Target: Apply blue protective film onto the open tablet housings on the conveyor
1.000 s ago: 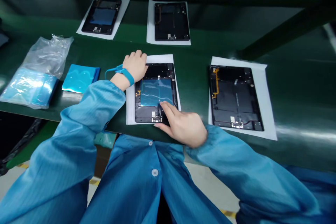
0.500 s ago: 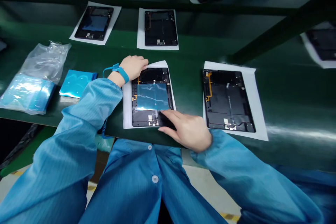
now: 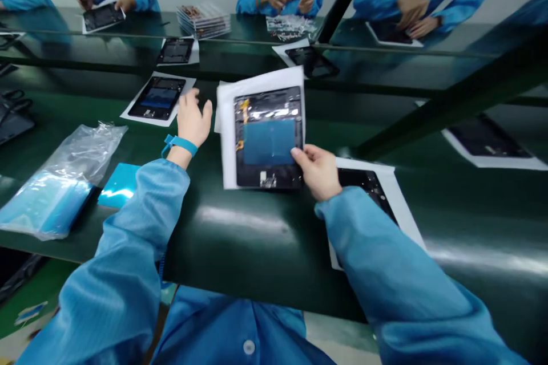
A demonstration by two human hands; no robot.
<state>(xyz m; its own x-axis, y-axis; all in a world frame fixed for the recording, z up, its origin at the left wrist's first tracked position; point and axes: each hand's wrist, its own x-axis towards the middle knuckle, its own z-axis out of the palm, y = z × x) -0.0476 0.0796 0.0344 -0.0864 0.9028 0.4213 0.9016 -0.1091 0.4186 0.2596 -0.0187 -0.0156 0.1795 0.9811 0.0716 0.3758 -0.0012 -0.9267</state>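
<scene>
My right hand (image 3: 319, 170) grips the lower right corner of a black tablet frame (image 3: 269, 137) with a blue film patch, lifted off the green table on its white paper sheet (image 3: 226, 125). My left hand (image 3: 192, 117), with a blue wrist strap, hovers just left of the sheet, fingers apart, holding nothing. Another black tablet frame (image 3: 368, 185) on white paper lies under my right forearm.
A stack of blue films (image 3: 117, 188) and a clear plastic bag of films (image 3: 55, 188) lie at left. More frames on paper (image 3: 157, 98) rest on the green belt (image 3: 257, 234). Other people in blue coats work across the far side. A dark bar (image 3: 449, 102) slants at right.
My right hand has taken hold of the tablet frame with its paper and lifted it up and away from the near edge. My left hand has come off it. The view has tilted upward.
</scene>
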